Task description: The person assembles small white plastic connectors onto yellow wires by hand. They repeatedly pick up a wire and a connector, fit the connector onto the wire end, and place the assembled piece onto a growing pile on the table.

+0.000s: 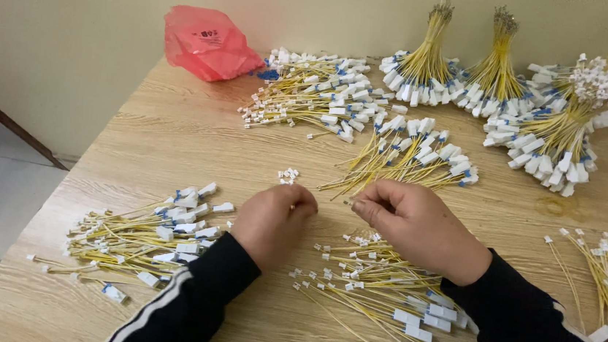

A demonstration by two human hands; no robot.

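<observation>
While loose heaps of thin yellow wires with white plastic connectors [374, 287] cover the pale wooden surface [175, 130], I see my left hand [270, 219] curled shut, contents hidden, and my right hand [416, 228] pinching one wire's end beside a small white connector cluster [288, 175].

The desk [175, 130] is pale wood with a wavy brown grain, and every pile on it repeats one scheme: the wire pile [140, 241] at the near left, the pile [381, 295] under the hands and the tied bundles [499, 78] at the back all have yellow wires with white end pieces and small blue marks. A crumpled bag [209, 42] in the far corner is translucent red. The sleeves [189, 308] are black, the left one with thin white stripes, and the wall [75, 26] is a dull cream.
</observation>
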